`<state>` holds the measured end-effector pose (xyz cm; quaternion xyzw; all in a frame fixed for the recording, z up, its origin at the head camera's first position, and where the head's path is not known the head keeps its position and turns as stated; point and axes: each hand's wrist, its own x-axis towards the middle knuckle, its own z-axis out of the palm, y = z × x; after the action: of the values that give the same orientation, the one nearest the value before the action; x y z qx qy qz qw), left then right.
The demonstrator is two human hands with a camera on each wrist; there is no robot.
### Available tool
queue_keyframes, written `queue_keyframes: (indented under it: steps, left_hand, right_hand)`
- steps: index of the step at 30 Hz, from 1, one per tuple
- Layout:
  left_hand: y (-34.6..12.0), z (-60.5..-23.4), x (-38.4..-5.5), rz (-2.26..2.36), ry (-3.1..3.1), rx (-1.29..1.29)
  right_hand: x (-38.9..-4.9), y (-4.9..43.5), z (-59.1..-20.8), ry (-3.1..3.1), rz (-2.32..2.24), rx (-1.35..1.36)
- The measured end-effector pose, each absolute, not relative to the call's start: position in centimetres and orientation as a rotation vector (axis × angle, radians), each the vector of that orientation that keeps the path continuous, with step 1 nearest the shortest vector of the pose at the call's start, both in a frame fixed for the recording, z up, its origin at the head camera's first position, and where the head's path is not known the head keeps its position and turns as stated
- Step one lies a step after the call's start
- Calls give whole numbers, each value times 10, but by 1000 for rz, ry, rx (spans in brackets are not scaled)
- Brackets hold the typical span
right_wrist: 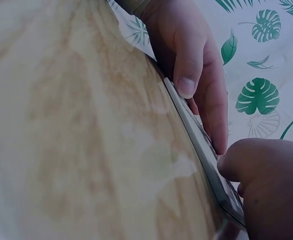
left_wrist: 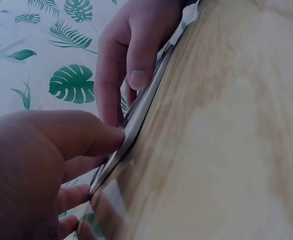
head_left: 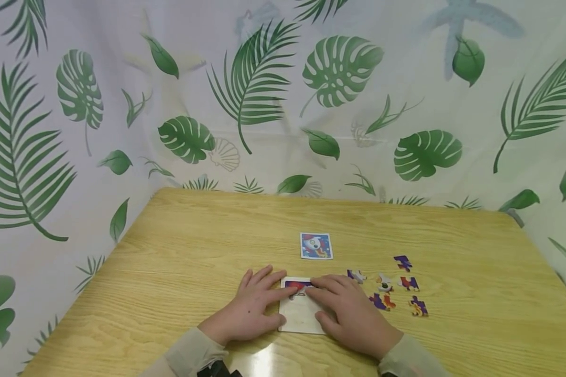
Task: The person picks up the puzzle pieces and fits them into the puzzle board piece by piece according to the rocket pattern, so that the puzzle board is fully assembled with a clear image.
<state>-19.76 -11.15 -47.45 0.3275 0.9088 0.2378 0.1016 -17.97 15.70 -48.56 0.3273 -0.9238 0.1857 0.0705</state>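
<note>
A pale square puzzle tray (head_left: 302, 318) lies flat on the table, with red and purple jigsaw pieces (head_left: 292, 284) along its top edge. My left hand (head_left: 252, 309) rests across the tray's left side, fingers spread, the index fingertip touching the pieces and the thumb (left_wrist: 104, 139) on the tray's edge. From the other side my right hand (head_left: 354, 311) lies over the tray's right part, its fingertips on the pieces near the top. That hand hides the tray's right edge and part of the pieces. In both wrist views the tray appears edge-on.
Beyond the tray lies a small picture card (head_left: 316, 246) showing a white dog-like figure on blue. Several loose jigsaw pieces (head_left: 409, 284) are scattered right of my right hand. The wooden table (head_left: 193, 235) meets a leaf-print curtain (head_left: 264, 141) at the back and sides.
</note>
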Motion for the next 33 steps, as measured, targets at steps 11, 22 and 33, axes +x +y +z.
queue_keyframes:
  steps: [11, 22, 33]
  left_hand:
    - [-110, -474, -198, 711, 2688, 933]
    - [-111, -476, -198, 741, 2693, 928]
    - [-113, -477, -199, 734, 2694, 938]
  right_hand:
    - [-191, 174, -482, -2698, 697, 818]
    - [-214, 232, -485, -2710, 776, 498]
    - [-225, 302, -483, -2795, 752, 293]
